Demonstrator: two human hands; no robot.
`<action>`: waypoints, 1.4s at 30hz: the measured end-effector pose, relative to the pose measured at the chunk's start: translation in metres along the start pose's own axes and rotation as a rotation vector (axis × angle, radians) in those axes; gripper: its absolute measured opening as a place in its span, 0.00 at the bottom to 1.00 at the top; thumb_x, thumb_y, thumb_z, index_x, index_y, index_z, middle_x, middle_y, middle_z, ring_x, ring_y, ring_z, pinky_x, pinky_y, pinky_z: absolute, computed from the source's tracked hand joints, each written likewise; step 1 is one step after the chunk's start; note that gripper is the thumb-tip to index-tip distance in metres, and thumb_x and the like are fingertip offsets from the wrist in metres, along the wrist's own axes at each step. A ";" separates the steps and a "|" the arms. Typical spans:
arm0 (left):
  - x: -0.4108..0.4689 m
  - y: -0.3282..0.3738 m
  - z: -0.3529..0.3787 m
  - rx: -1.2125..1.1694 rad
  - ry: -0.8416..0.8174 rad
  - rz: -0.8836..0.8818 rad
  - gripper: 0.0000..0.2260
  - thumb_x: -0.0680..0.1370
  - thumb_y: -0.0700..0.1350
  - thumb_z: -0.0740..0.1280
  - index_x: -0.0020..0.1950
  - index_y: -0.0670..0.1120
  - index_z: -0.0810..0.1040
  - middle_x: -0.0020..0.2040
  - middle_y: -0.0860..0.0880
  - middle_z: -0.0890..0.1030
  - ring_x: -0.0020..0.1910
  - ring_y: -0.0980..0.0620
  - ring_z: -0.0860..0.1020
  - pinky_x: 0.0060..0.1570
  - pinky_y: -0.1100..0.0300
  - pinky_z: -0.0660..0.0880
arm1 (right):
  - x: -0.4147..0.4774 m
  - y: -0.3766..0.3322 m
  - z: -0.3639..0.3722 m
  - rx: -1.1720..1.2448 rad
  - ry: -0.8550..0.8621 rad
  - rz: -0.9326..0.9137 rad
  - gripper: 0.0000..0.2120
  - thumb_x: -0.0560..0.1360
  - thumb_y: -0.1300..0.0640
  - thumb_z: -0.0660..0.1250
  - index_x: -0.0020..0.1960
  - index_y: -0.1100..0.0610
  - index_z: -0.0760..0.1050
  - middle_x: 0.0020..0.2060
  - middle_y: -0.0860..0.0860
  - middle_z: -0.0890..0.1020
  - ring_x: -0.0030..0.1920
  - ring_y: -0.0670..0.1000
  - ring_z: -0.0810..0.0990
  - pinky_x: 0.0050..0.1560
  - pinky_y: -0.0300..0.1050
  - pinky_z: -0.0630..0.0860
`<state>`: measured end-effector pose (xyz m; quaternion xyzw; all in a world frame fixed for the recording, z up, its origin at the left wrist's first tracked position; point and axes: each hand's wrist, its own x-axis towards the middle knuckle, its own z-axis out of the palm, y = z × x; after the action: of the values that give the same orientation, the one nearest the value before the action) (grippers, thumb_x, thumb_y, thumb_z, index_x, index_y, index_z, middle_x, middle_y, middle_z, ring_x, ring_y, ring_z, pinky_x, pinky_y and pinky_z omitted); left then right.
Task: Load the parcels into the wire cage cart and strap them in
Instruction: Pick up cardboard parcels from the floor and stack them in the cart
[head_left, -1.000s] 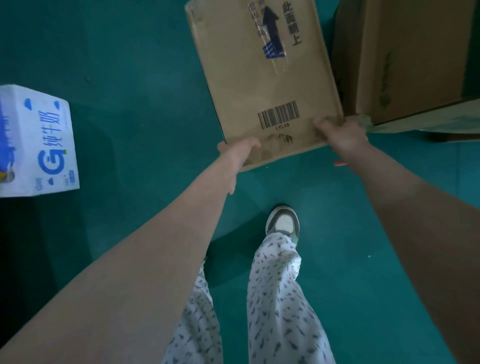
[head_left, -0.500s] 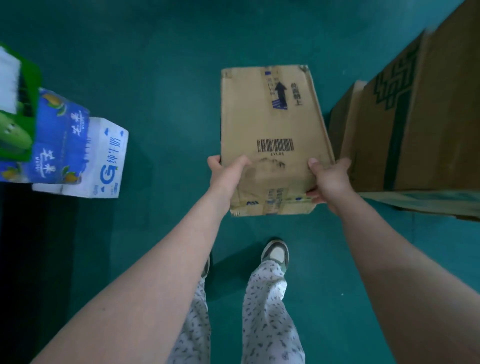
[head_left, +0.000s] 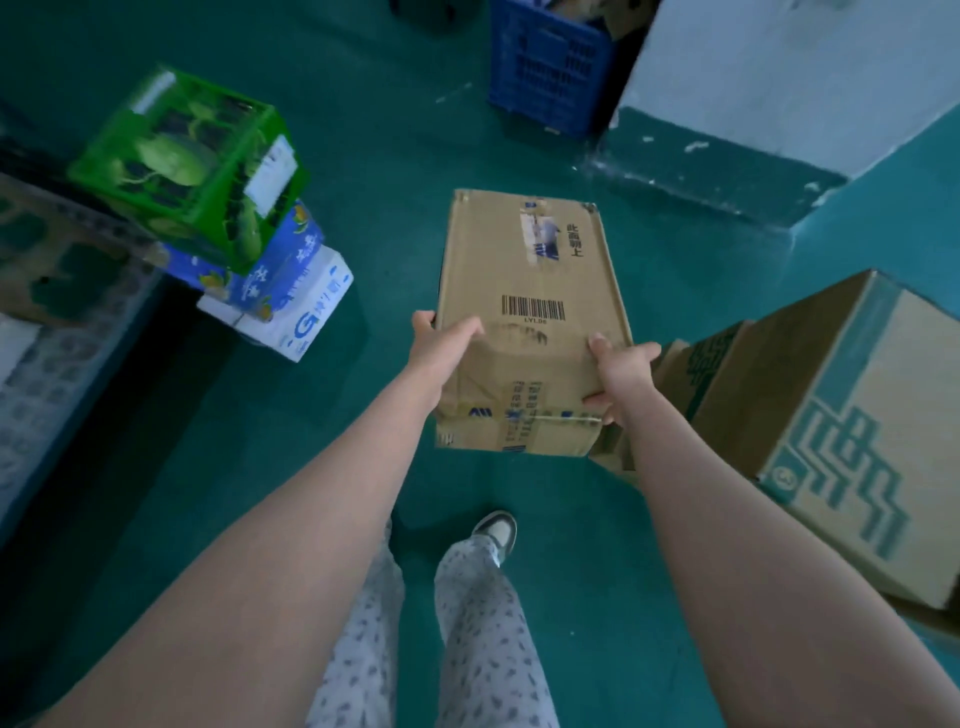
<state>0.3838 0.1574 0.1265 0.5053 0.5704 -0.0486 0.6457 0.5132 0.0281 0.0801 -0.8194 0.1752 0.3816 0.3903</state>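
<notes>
A brown cardboard parcel (head_left: 530, 291) with a barcode and a blue arrow label is held in the air in front of me, above the green floor. My left hand (head_left: 441, 343) grips its near left corner, thumb on top. My right hand (head_left: 621, 374) grips its near right corner, fingers curled round the edge. At the far left, part of a low grey patterned platform with a blue edge (head_left: 47, 374) shows; I cannot tell whether it belongs to the wire cage cart.
A stack of a green carton (head_left: 192, 161), a blue carton (head_left: 275, 265) and a white carton (head_left: 306, 312) stands at the left. Large brown boxes (head_left: 852, 426) sit on the right. A blue plastic crate (head_left: 545, 62) and a pillar base (head_left: 727, 171) are ahead.
Both hands have lifted the parcel off the floor and hold it higher. My view has risen and tilted forward, bringing the carton stack, the crate and the pillar into sight.
</notes>
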 end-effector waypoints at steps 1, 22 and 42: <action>-0.013 0.001 -0.010 -0.025 0.015 -0.006 0.18 0.76 0.46 0.64 0.60 0.50 0.57 0.45 0.53 0.67 0.41 0.56 0.68 0.42 0.54 0.70 | -0.011 -0.007 0.001 -0.019 -0.010 -0.012 0.27 0.79 0.48 0.61 0.70 0.56 0.53 0.67 0.58 0.66 0.58 0.64 0.76 0.37 0.52 0.70; -0.179 -0.078 -0.229 -0.550 0.431 0.072 0.20 0.76 0.47 0.63 0.65 0.49 0.61 0.46 0.53 0.69 0.45 0.51 0.70 0.46 0.48 0.68 | -0.242 -0.022 0.154 -0.286 -0.343 -0.362 0.24 0.78 0.48 0.61 0.67 0.58 0.55 0.67 0.59 0.66 0.59 0.63 0.73 0.45 0.55 0.80; -0.263 -0.152 -0.415 -0.902 0.835 0.090 0.18 0.77 0.45 0.63 0.65 0.48 0.62 0.48 0.51 0.70 0.42 0.50 0.69 0.45 0.47 0.70 | -0.418 -0.021 0.349 -0.535 -0.715 -0.610 0.33 0.77 0.50 0.64 0.73 0.59 0.49 0.71 0.58 0.62 0.65 0.64 0.69 0.41 0.57 0.78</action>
<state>-0.0891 0.2424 0.3089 0.1826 0.7175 0.4267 0.5194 0.0844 0.3068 0.2689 -0.7229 -0.3178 0.5372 0.2963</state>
